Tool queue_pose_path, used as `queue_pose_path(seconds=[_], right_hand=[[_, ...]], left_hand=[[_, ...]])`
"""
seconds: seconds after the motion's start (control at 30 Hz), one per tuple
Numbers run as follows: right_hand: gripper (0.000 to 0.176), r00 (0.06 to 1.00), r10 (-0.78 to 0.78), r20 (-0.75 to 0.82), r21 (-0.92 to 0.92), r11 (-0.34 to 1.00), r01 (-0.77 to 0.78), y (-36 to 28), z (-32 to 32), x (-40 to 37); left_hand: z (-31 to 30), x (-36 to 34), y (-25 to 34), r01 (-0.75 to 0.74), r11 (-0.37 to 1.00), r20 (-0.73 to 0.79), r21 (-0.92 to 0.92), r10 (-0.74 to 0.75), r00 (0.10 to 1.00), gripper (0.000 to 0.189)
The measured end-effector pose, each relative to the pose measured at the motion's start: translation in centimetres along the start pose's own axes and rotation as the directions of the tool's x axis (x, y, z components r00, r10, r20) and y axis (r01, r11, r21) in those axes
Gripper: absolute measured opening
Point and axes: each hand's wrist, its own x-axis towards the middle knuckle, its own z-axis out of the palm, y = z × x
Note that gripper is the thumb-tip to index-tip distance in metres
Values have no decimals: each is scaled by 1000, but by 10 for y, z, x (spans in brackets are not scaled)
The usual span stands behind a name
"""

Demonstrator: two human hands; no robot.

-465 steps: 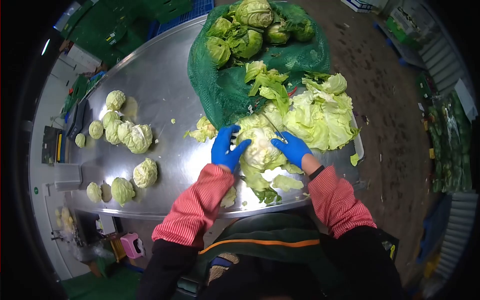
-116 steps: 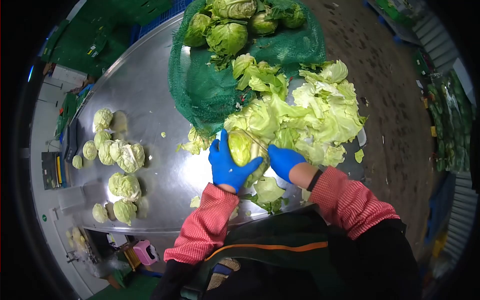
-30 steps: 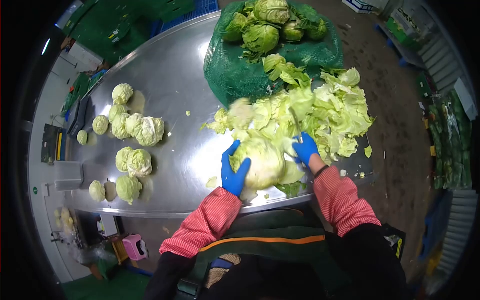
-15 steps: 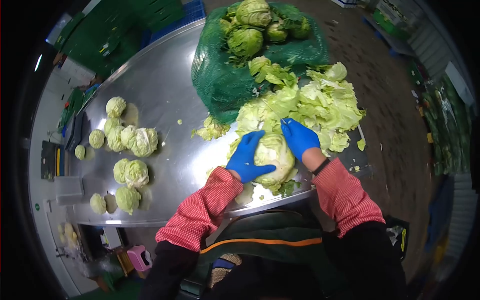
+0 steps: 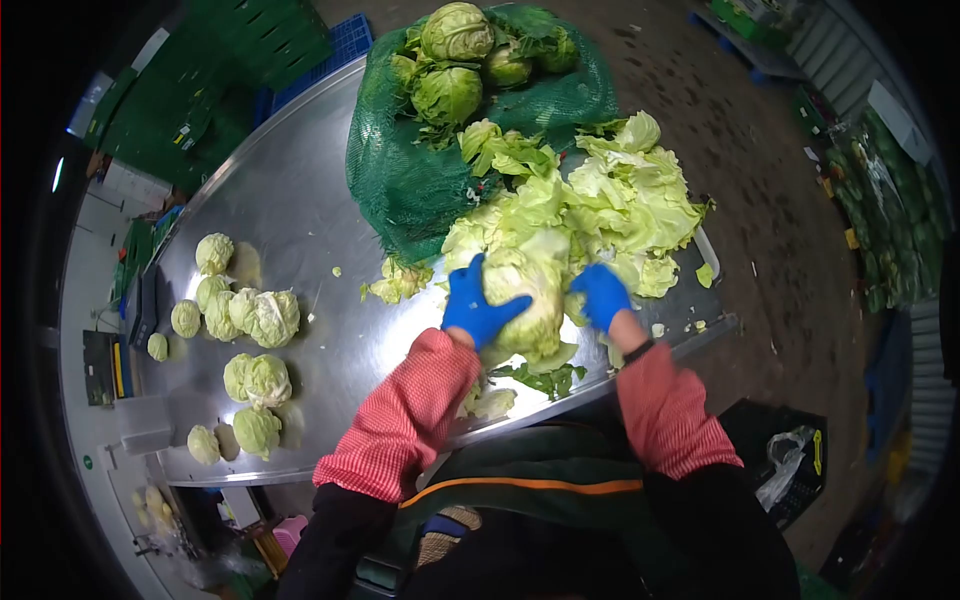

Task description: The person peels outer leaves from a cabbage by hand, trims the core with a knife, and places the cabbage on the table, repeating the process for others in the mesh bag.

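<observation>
My left hand [image 5: 482, 308] held the cabbage [image 5: 532, 295] by its left side, thumb and fingers spread across it, close to the near edge of the table [image 5: 320, 200]. Loose leaves [image 5: 635, 195] lay beyond and to the right. My right hand [image 5: 602, 298] curled just right of the cabbage, too blurred to tell what it pinched. I judged this as leaf trimming; the next move called for a steady left hold.

A smooth, glossy metal tbl [image 5: 310, 190] throws back glare beneath a coarse, plastic-lkg mesh bag [image 5: 402, 195]; L hand [image 5: 480, 306] & R hand [image 5: 602, 296] wear matt, rubbery-lkg gloves [image 5: 472, 318]; sleeves [image 5: 400, 415] are creased cloth, cabbage [image 5: 540, 300] crinkled w/ low sheen, tub [image 5: 143, 424] semi-clear plastic, floor [image 5: 755, 220] dull & rough.
</observation>
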Motion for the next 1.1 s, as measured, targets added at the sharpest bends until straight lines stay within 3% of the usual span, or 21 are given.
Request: queue_pose_path(seconds=[0.03, 0.07, 0.13, 0.2, 0.23, 0.3, 0.4, 0.43, 0.47, 0.6, 0.63, 0.7, 0.73, 0.77, 0.83, 0.9, 0.97, 1.0, 1.1], right_hand=[[32, 985, 135, -109, -102, 984, -147, -31, -16, -2], [38, 993, 66, -99, -224, 971, -87, -46, -17, -2], [47, 990, -129, -53, -497, 863, 85, -70, -10, -22], [52, 920, -390, 46, -736, 609, 295, -100, 18, -53], [53, 929, -360, 88, -763, 574, 295, -100, 26, -47], [47, 912, -392, 117, -632, 679, 373, -90, 31, -28], [38, 962, -257, 92, -798, 559, 225, -86, 31, -4], [35, 919, -393, 17, -767, 585, 264, -46, 26, 18], [40, 948, -317, -29, -751, 632, 188, -30, 18, 26], [62, 986, -163, -18, -601, 790, 120, -85, 25, -27], [80, 991, -125, 57, -553, 822, 136, -85, 27, -38], [87, 952, -158, 261, -493, 826, 272, -81, 34, -55], [88, 966, -81, 246, -607, 764, 219, -89, 33, -59], [89, 961, -85, 262, -606, 760, 232, -88, 31, -57], [90, 953, -94, 289, -605, 753, 258, -88, 23, -51], [71, 958, -157, 239, -667, 691, 280, -88, 23, -57], [58, 963, -240, 124, -705, 662, 255, -88, 22, -68], [43, 920, -386, 71, -748, 589, 306, -79, 21, -77], [39, 937, -344, 57, -822, 516, 240, -60, 19, -107]], left_hand=[[3, -7, -3, -81, 997, -12, -16, 80, 997, 111], [6, -13, -9, -126, 992, -5, -16, 126, 992, 114], [-4, -14, -6, -78, 979, 49, -188, 89, 995, 113], [-12, -10, -9, -63, 943, 81, -326, 94, 992, 112], [-14, -10, -10, -89, 925, 98, -368, 134, 986, 112], [-17, -20, -18, -124, 888, 138, -442, 204, 969, 112], [-18, -44, -28, -160, 879, 70, -449, 213, 974, 107], [-19, -54, -30, -167, 874, 58, -455, 217, 975, 106], [-16, -61, -33, -191, 886, 8, -422, 215, 977, 103], [15, -68, -34, -51, 795, -253, -605, -131, 959, 105], [17, -64, -36, -24, 819, -250, -573, -147, 957, 106], [18, -61, -43, 38, 861, -242, -506, -185, 952, 109], [-7, -62, -18, 66, 942, -204, -329, -139, 969, 109], [-26, -59, -1, -33, 991, -215, -131, 4, 977, 108], [-48, -38, 19, -245, 933, -150, 262, 290, 945, 106], [-33, -8, 1, -373, 921, 93, 110, 364, 927, 105], [-32, 6, 8, -351, 935, 131, 47, 342, 930, 101], [-30, 9, 11, -306, 949, 112, 80, 296, 948, 101], [-20, 13, 14, -162, 979, 4, 122, 163, 987, 100]])
